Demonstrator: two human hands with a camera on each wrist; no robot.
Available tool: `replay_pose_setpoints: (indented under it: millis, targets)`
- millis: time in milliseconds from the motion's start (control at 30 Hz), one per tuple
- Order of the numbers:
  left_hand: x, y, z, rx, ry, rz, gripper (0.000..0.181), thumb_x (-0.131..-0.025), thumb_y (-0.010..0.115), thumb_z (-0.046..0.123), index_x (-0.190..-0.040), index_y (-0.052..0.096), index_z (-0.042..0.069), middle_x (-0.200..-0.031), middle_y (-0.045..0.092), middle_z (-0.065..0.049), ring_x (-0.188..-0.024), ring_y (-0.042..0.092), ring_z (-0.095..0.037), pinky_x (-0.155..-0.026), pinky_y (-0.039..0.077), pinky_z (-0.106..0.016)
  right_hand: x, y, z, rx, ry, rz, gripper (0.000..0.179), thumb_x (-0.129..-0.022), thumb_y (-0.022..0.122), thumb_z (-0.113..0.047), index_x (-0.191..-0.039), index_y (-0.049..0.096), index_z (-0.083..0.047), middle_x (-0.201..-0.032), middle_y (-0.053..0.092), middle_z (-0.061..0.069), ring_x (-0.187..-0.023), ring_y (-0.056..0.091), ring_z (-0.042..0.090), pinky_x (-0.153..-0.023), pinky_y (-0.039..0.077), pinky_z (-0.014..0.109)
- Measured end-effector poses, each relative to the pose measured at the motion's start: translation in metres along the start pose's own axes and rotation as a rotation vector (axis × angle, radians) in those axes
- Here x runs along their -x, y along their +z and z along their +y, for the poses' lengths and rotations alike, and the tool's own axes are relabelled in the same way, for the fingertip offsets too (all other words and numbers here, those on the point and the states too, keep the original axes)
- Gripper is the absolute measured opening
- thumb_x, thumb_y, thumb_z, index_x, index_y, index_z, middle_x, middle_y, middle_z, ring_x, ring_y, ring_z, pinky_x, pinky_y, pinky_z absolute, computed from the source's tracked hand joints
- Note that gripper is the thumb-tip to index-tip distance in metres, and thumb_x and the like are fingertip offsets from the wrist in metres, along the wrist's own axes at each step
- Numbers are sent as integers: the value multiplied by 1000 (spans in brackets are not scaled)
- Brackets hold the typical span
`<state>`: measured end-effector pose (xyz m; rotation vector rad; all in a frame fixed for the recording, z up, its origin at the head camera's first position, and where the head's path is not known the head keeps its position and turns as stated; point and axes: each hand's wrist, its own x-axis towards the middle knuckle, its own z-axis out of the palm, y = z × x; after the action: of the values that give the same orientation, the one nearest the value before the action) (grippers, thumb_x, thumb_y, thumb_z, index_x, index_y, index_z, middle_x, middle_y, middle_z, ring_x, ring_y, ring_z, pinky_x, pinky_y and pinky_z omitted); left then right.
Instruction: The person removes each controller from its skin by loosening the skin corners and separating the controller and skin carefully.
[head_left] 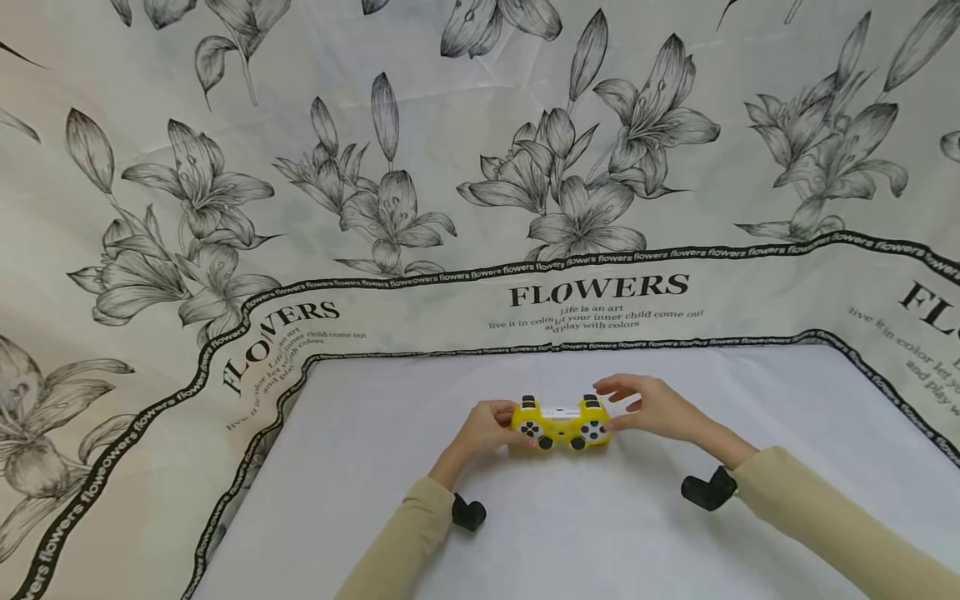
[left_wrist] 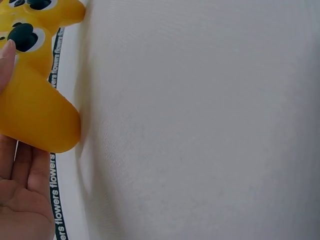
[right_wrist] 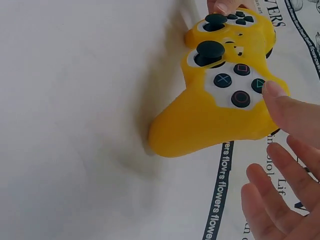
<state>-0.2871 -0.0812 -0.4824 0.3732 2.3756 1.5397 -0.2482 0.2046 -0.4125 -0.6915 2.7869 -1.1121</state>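
A yellow game controller (head_left: 562, 427) with black sticks and buttons on white panels sits at the far part of the white table. My left hand (head_left: 483, 429) grips its left end, thumb on top beside a stick and fingers beneath the yellow handle (left_wrist: 42, 117) in the left wrist view. At the other end is my right hand (head_left: 652, 410), fingers spread loosely and apart from the body. Its thumb (right_wrist: 292, 112) touches the controller's edge by the triangle button (right_wrist: 258, 85) in the right wrist view. The right handle tip rests on or just over the cloth; I cannot tell which.
White cloth (head_left: 555, 533) covers the table. Behind it and at both sides hangs a curtain (head_left: 420, 317) printed with lilies and lettering, its black border (head_left: 465, 352) along the table's back edge. Black wrist cameras (head_left: 468, 512) are strapped at both sleeves.
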Motion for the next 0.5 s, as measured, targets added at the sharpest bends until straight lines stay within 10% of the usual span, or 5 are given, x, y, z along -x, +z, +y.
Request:
replay_pose_setpoints:
  millis: [500]
  targets:
    - [2,0,-1,14,-14,22,50,-68,88,19,-113,68,7,-111,72,-7,-105,67,-16,-97,50,-35,-28,-11,-17,131,-142,-62,54,-74,82,-17,-123,61,-5,-118,67,12,-107,60,32,-90,50,49]
